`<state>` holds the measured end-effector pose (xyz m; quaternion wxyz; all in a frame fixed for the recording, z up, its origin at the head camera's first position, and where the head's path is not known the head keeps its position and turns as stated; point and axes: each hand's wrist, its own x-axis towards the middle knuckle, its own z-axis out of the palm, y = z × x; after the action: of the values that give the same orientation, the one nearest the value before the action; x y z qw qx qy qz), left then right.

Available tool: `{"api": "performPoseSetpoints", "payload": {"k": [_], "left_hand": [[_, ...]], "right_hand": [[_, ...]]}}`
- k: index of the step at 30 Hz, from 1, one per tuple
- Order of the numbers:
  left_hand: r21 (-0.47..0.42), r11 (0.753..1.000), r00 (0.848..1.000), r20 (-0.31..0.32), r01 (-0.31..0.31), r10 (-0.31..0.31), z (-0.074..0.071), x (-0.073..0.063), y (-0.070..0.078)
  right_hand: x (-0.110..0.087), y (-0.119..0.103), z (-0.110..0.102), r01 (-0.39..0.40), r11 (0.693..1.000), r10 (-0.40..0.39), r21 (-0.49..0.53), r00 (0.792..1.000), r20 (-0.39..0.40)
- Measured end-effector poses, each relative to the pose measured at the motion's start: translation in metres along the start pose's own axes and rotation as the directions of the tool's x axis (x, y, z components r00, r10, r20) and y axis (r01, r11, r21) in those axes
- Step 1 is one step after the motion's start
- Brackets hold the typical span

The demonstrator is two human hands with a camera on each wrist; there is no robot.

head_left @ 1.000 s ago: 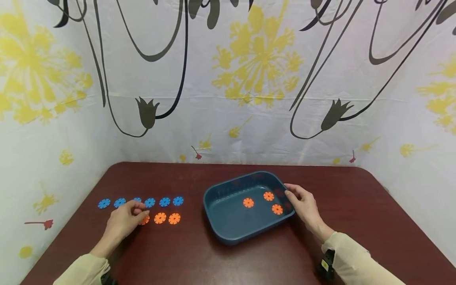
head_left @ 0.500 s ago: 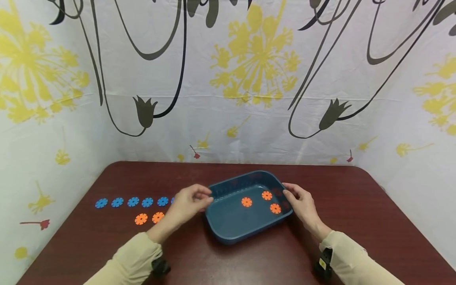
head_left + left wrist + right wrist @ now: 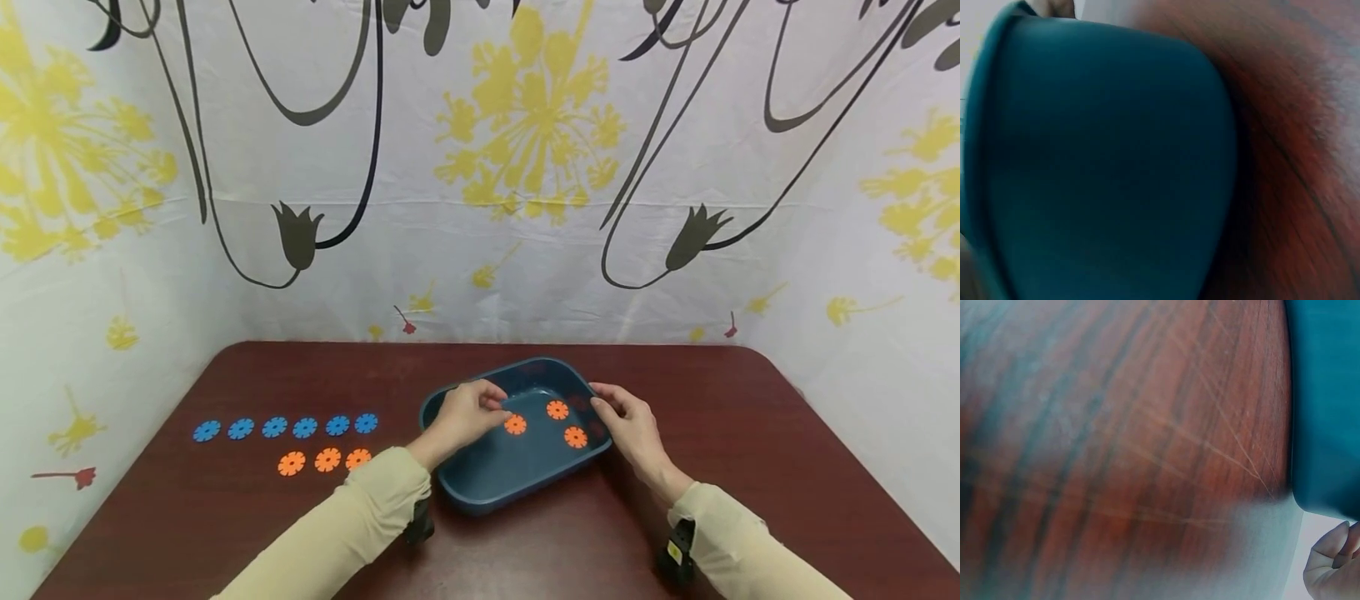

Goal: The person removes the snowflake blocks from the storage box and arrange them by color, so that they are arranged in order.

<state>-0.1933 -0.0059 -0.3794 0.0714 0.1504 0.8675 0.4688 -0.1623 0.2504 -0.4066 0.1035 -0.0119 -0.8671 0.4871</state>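
My left hand (image 3: pixel 467 414) reaches over the left part of the dark teal tray (image 3: pixel 480 498). Its thumb and finger are just above and beside an orange notched disc (image 3: pixel 515 425) inside, with nothing visible between them. Two more orange discs (image 3: pixel 557 410) lie further right in the tray. My right hand (image 3: pixel 628 422) grips the tray's right rim, thumb at the near side; in the right wrist view the fingers (image 3: pixel 1333 557) show beside the tray. The left wrist view is filled mostly by the outer wall of the tray (image 3: pixel 1110 150).
On the left of the dark red-brown table (image 3: pixel 525 554) lies a row of several blue notched discs (image 3: pixel 274 427). Nearer the person are three orange discs (image 3: pixel 291 463), the rightmost partly behind the left sleeve. Patterned cloth (image 3: pixel 450 250) encloses the table's back and sides.
My left hand has moved right, from the leftmost orange disc on the table, past the tray's left rim, to over the tray. My right hand has stayed at the rim.
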Motion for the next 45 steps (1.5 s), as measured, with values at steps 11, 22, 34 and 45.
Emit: {"api": "performPoseSetpoints", "payload": {"k": [11, 22, 34, 45], "left_hand": [[0.056, 0.997, 0.999, 0.015, 0.051, -0.052, 0.021, 0.017, 0.003], [0.139, 0.988, 0.998, -0.016, 0.061, -0.059, 0.032, 0.022, 0.0], [0.251, 0.964, 0.996, -0.027, 0.088, -0.084, 0.041, 0.021, -0.002], [0.331, 0.942, 0.999, -0.015, 0.051, -0.049, 0.04, 0.02, -0.001]], "right_hand": [[0.001, -0.001, -0.001, 0.003, 1.0, -0.003, -0.003, 1.0, 0.004], [0.001, 0.0, 0.0, -0.005, 1.0, 0.005, 0.003, 1.0, 0.006], [0.001, 0.0, -0.002, -0.002, 1.0, 0.002, -0.005, 1.0, 0.008], [0.001, -0.001, -0.001, 0.003, 1.0, -0.003, 0.001, 1.0, 0.009]]}}
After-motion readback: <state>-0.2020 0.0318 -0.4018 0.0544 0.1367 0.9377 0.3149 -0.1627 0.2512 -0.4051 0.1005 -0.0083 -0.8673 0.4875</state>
